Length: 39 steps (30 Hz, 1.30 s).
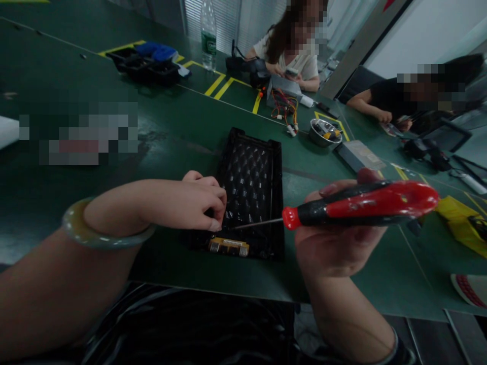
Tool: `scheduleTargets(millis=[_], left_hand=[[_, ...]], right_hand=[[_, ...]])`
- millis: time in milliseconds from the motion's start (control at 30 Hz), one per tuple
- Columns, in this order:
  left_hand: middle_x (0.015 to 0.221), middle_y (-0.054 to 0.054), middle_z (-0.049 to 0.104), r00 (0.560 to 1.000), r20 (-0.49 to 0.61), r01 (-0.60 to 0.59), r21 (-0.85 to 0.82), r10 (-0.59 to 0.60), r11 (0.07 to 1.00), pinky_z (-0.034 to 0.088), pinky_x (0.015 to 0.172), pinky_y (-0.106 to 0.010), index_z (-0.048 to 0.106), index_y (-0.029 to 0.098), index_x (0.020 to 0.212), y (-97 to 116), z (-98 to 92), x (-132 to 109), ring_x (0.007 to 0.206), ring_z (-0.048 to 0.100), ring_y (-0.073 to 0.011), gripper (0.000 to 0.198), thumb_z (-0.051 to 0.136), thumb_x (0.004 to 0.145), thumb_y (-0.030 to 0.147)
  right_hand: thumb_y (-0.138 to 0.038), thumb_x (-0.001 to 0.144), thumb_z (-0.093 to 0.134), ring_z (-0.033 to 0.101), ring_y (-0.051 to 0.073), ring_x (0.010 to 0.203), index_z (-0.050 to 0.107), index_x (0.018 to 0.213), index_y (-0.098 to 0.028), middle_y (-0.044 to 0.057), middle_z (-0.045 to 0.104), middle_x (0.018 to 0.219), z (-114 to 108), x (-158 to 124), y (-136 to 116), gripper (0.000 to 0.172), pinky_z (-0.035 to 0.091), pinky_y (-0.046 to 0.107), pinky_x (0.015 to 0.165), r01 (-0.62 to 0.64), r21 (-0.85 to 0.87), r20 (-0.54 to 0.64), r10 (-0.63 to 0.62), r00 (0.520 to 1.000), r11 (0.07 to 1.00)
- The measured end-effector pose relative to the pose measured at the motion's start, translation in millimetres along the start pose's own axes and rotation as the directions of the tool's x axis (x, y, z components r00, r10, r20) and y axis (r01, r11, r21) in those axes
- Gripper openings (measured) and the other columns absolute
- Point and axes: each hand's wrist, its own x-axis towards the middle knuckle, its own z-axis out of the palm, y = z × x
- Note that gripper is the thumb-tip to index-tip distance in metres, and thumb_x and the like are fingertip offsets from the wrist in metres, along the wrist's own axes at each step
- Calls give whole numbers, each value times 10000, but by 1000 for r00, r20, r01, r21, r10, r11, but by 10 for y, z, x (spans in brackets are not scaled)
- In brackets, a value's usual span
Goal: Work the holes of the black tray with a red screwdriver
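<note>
My right hand is wrapped round the red and black handle of a screwdriver. Its thin shaft points left, with the tip near my left fingers. My left hand, a pale bangle on its wrist, rests with fingers pinched together on the left edge of a black perforated case lying on the green table. What the fingers pinch is too small to make out. A gold connector sits at the case's near edge.
Two other people sit at the far side of the table. Near them lie a metal bowl, a bundle of coloured wires, a water bottle and black trays. A yellow object lies at the right.
</note>
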Motion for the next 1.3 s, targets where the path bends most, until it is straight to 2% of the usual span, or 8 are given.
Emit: scheduleTargets(millis=[100, 233, 433, 767, 1000, 1133, 1233, 1300], left_hand=[[1144, 10, 784, 1000, 0, -10, 7, 10, 1000, 277, 1016, -407, 845, 333, 905, -10, -14, -6, 1172, 619, -257, 107, 743, 937, 338], [1136, 19, 791, 999, 23, 23, -3, -23, 1000, 302, 1008, -390, 858, 337, 863, 34, -51, 2, 1173, 622, -252, 95, 772, 901, 325], [1130, 30, 796, 998, 31, 53, 1, -53, 999, 306, 1035, -387, 861, 339, 861, 61, -58, 12, 1178, 622, -247, 102, 769, 896, 309], [1122, 27, 804, 999, 12, 50, -7, -50, 999, 301, 1031, -394, 867, 340, 869, 53, -42, 15, 1163, 642, -251, 101, 770, 875, 310], [1094, 29, 803, 999, -12, 47, -31, -47, 998, 304, 1019, -387, 861, 334, 855, 34, -29, 16, 1136, 645, -245, 83, 780, 848, 315], [1041, 36, 796, 998, 5, 68, -54, -68, 996, 316, 979, -380, 848, 331, 798, 52, -47, 22, 1094, 642, -238, 80, 785, 847, 329], [1047, 38, 795, 999, -7, 53, -64, -53, 997, 320, 980, -375, 847, 335, 801, 47, -44, 26, 1098, 643, -237, 73, 793, 847, 348], [1061, 36, 794, 999, -4, 52, -49, -52, 997, 303, 1004, -385, 853, 342, 817, 35, -33, 24, 1128, 641, -243, 66, 798, 852, 354]], right_hand=[[-542, 1026, 251, 627, 255, 896, 460, 1439, -327, 163, 530, 1320, -7, -68, -106, 510, 575, 409, 601, -33, -45, 112, 37, 993, 998], [-510, 1067, 292, 659, 259, 983, 388, 1499, -338, 154, 556, 1390, 9, -167, -164, 475, 634, 500, 813, -71, -40, 265, 79, 961, 997], [-433, 1003, 588, 670, 221, 1023, 522, 1506, -324, 87, 620, 1396, 25, -213, -64, 519, 631, 413, 839, -164, 293, 261, 86, 961, 942], [-340, 979, 660, 707, 218, 1115, 524, 1533, -278, 86, 612, 1495, 11, -242, -4, 574, 623, 427, 963, -156, 357, 324, 35, 946, 921], [-467, 996, 638, 698, 258, 1125, 493, 1573, -284, 109, 617, 1508, -48, -168, -31, 623, 648, 499, 951, -192, 316, 419, 45, 907, 929], [-550, 879, 814, 714, 235, 978, 543, 1541, -317, 66, 722, 1262, -72, -102, -34, 752, 670, 464, 872, -176, 290, 460, 24, 887, 941], [-573, 885, 798, 738, 268, 1030, 499, 1576, -347, 81, 706, 1371, -81, -83, -44, 786, 676, 528, 911, -184, 207, 491, 61, 869, 961], [-590, 913, 754, 747, 297, 1106, 389, 1645, -359, 97, 680, 1436, -75, -89, -63, 850, 673, 578, 958, -237, 174, 508, 118, 853, 956]])
